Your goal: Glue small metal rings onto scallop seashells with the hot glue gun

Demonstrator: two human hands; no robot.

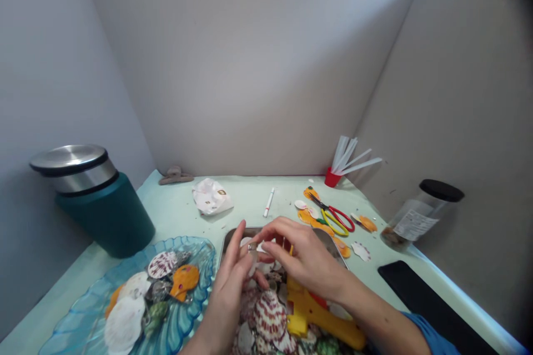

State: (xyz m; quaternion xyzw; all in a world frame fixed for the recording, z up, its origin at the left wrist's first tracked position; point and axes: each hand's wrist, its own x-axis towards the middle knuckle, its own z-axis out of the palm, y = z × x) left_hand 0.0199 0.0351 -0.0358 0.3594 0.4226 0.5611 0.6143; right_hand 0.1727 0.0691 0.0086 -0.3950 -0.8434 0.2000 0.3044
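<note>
Both my hands meet over a metal tray (227,239) filled with several seashells. My left hand (233,280) pinches a small pale shell (252,255) between its fingertips. My right hand (297,252) curls over from the right, its fingertips closed on the same small shell. A striped red and white scallop shell (270,317) lies in the tray just below my hands. A yellow glue gun (316,316) rests across the tray under my right wrist.
A blue glass dish (195,310) with several shells sits at the left front. A teal jug (95,199) with a steel lid stands far left. Red and yellow scissors (335,216), a red cup of glue sticks (333,177), a jar (420,213), a black phone (425,302) and crumpled paper (211,197) lie around.
</note>
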